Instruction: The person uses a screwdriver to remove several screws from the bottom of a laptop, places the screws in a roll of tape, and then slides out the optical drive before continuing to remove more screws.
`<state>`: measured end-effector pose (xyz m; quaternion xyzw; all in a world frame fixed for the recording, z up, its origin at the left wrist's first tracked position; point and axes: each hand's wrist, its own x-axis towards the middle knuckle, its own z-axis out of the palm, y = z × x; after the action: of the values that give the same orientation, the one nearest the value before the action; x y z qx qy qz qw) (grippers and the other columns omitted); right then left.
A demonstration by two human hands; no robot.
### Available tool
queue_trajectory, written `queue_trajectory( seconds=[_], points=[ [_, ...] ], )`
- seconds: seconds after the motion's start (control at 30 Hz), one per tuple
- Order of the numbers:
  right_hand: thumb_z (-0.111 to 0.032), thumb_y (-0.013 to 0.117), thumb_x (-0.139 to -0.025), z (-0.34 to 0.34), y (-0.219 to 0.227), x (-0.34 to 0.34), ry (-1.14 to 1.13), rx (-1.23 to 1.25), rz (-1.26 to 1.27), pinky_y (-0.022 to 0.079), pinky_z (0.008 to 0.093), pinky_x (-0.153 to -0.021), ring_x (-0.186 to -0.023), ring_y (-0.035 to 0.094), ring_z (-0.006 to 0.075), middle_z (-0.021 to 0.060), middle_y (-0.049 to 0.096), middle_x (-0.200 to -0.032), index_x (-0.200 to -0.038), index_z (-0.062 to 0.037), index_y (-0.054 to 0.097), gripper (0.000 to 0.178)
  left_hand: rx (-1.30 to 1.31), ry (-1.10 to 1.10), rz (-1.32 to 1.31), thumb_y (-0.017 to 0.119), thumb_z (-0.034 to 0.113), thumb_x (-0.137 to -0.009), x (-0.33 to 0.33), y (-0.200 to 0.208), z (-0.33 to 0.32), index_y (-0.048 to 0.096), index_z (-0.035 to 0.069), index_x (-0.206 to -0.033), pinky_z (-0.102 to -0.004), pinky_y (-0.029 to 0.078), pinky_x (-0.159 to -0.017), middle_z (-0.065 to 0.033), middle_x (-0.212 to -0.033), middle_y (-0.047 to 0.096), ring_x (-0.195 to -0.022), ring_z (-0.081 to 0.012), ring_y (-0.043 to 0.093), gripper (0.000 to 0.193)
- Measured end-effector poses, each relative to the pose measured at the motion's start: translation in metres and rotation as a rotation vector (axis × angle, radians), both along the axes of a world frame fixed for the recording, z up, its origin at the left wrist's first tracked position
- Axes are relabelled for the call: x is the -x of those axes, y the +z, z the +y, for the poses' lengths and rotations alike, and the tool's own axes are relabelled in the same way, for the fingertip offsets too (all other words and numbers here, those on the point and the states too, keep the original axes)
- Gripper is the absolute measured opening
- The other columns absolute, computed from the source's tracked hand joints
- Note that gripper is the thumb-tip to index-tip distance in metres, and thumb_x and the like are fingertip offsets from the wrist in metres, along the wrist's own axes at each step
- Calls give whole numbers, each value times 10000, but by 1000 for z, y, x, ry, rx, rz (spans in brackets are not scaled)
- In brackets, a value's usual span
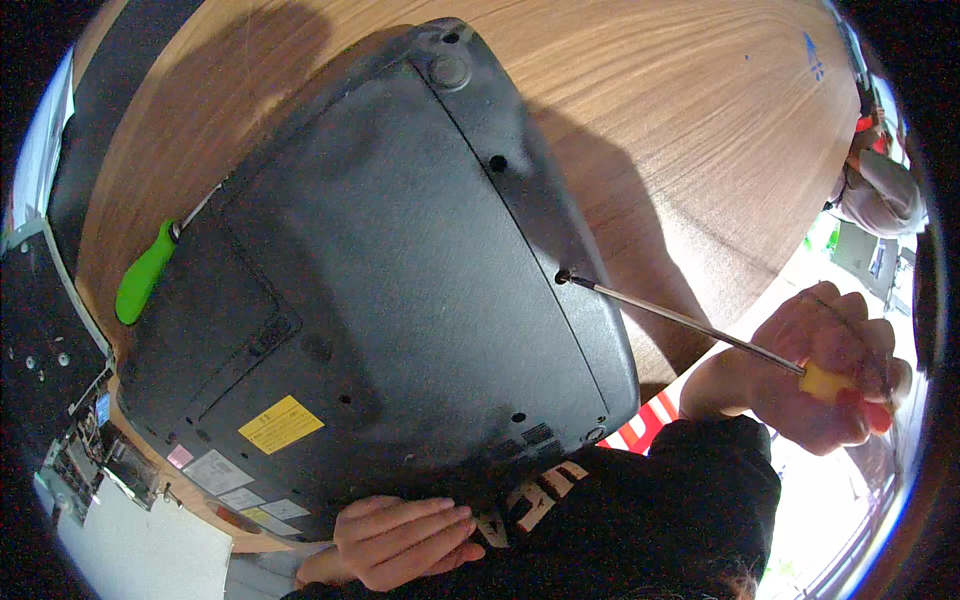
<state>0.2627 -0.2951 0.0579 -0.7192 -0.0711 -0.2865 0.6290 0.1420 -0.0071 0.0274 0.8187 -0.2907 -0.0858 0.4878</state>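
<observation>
A black laptop [400, 260] lies bottom side up on the wooden table, with a yellow label and several screw holes on its casing. My right hand [830, 365] is closed around the yellow and red handle of a screwdriver [690, 325]. Its long metal shaft slants left, and the tip meets a screw hole [563, 277] near the laptop's right edge. At the near edge of the casing rests my left hand [405, 540], its fingers stretched out side by side and slightly bent. Whether the left thumb is under the laptop cannot be seen.
A green-handled screwdriver [148, 272] lies at the laptop's left edge. Farther left are a dark panel [45, 330] and opened electronics with exposed circuit parts [95, 440]. Blue pen marks show on the wooden table [700, 100]. Another person's grey sleeve [880, 195] appears at the far right.
</observation>
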Motion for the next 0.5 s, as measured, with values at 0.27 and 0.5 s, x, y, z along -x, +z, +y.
queue_trajectory(
  seconds=[0.27,0.5],
  points=[
    [-450,550,-816,15,3,3,-30,317,-100,302,265,-410,-499,393,149,24,448,-650,-832,-170,463,294,15,-15,-16,756,283,-692,-4,-1,0,675,133,-876,-214,486,-549,0,-865,685,-777,-130,657,251],
    [-480,538,-833,23,16,7,40,675,-116,303,265,-363,-495,403,153,38,458,-678,-918,-162,455,339,50,-9,-31,752,250,-696,-7,-1,-1,697,88,-868,-182,494,-534,-15,-813,684,-744,-112,653,242]
  ],
)
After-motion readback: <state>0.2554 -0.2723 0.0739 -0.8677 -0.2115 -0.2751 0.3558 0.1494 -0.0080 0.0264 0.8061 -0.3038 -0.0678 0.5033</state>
